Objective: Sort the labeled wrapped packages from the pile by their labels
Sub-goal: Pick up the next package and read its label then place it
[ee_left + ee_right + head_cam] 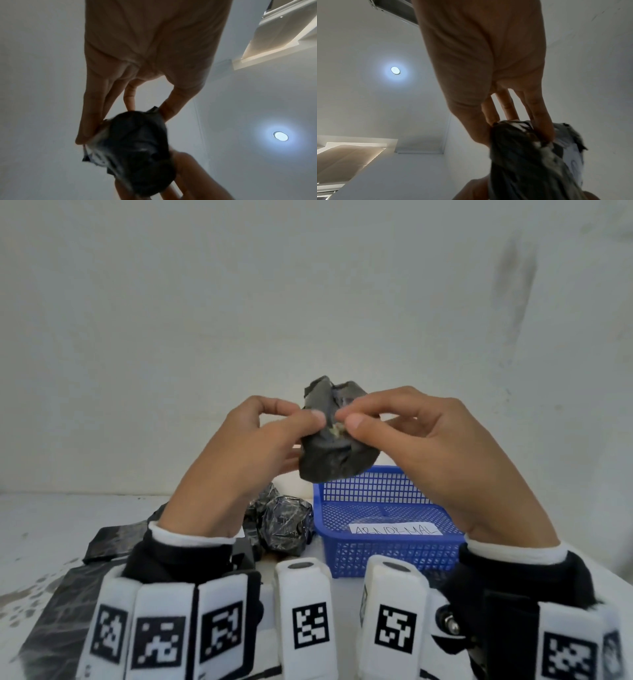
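Note:
Both hands hold one black wrapped package (337, 436) up in front of the wall, above the table. My left hand (270, 436) grips its left side, thumb on the front. My right hand (394, 426) pinches the wrap at a small torn spot near the middle. From the left wrist, the package (137, 146) is a dark lump between the fingertips; from the right wrist, the package (530, 162) shows a white patch. More black wrapped packages (284, 522) lie piled on the table below. A blue mesh basket (387, 556) with a paper label reading ABNORMAL stands to the right of the pile.
Flat black plastic sheets (106, 539) lie on the white table (41, 525) at the left. A pale wall stands right behind the table. The wrist views look up at a ceiling light (280, 136).

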